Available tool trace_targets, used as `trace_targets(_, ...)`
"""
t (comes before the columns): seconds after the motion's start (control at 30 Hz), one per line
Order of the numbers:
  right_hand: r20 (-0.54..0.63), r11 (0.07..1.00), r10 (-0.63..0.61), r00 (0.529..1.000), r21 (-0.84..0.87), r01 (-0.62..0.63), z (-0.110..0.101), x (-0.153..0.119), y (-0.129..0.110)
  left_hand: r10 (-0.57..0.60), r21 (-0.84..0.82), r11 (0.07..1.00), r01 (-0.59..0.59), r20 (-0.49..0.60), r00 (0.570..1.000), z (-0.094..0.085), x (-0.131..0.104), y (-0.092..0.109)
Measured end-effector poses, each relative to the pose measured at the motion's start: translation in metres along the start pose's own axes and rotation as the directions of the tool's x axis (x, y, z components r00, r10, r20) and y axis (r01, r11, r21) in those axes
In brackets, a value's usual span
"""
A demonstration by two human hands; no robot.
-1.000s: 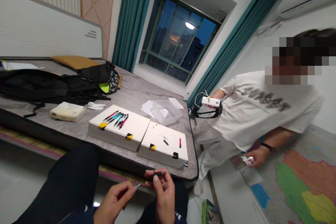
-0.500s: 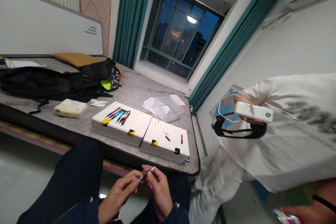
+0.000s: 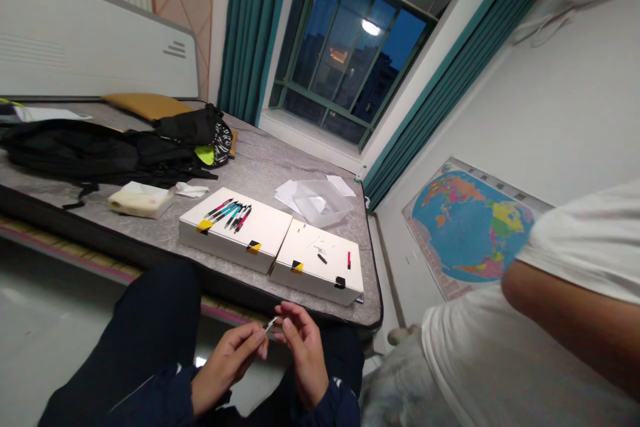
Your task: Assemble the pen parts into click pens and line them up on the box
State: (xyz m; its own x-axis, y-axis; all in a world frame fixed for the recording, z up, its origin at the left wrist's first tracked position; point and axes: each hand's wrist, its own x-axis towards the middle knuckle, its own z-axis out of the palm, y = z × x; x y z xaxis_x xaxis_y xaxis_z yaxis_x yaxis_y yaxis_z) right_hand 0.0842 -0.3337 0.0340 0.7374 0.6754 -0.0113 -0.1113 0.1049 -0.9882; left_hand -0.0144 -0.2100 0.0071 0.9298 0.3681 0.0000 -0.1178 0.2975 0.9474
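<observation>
My left hand point(image 3: 231, 359) is closed in a pinch on a thin, silvery pen part point(image 3: 271, 324), whose free end points up toward my right hand. My right hand point(image 3: 306, 352) is just beside that end, thumb and fingers curved and slightly apart; whether a fingertip touches the part is hard to make out. Beyond my hands, several pens point(image 3: 230, 215) lie in a row on the left white box point(image 3: 265, 219). The right white box point(image 3: 295, 240) carries a red pen piece point(image 3: 349, 260), a small black piece point(image 3: 323, 259) and some tiny thin parts.
Both boxes stand near the edge of a grey bed-like surface point(image 3: 265, 153). A tissue pack point(image 3: 143, 200), a black backpack point(image 3: 100, 150) and a clear plastic tray point(image 3: 323, 203) with papers are there too. A person in a white shirt point(image 3: 480, 347) stands close on my right.
The dark part seen between my fingers no longer shows; a slim silvery piece does. My right fingers have loosened. The person at right has turned and moved, uncovering the wall map.
</observation>
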Motion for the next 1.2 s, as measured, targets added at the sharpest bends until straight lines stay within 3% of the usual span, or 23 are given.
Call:
trace_targets(0.13,0.042,0.974,-0.157,0.987,-0.158,0.162,-0.001,-0.001,-0.009,0.054,0.075,0.996,-0.053,-0.009,0.999,-0.004,0.001,-0.008)
trace_targets(0.4,0.032,0.948,-0.189,0.982,-0.254,0.191,0.004,-0.007,-0.011,0.066,0.200,0.977,-0.068,0.018,0.998,-0.002,-0.003,-0.003)
trace_targets(0.57,0.028,0.949,-0.184,0.983,-0.257,0.185,0.003,-0.006,-0.010,0.010,0.126,0.992,-0.006,-0.033,0.999,-0.001,-0.004,-0.004)
trace_targets(0.83,0.047,0.957,-0.174,0.984,-0.226,0.180,0.006,-0.001,-0.013,-0.074,0.030,0.997,0.073,0.050,0.996,0.001,-0.005,0.006)
trace_targets(1.03,0.054,0.945,-0.180,0.982,-0.267,0.188,0.007,-0.001,-0.012,-0.004,0.114,0.993,0.002,0.020,1.000,0.001,-0.003,0.009)
trace_targets(1.2,0.030,0.947,-0.186,0.982,-0.261,0.187,0.008,-0.002,-0.012,0.145,0.276,0.951,-0.140,0.002,0.989,-0.002,-0.003,0.012)
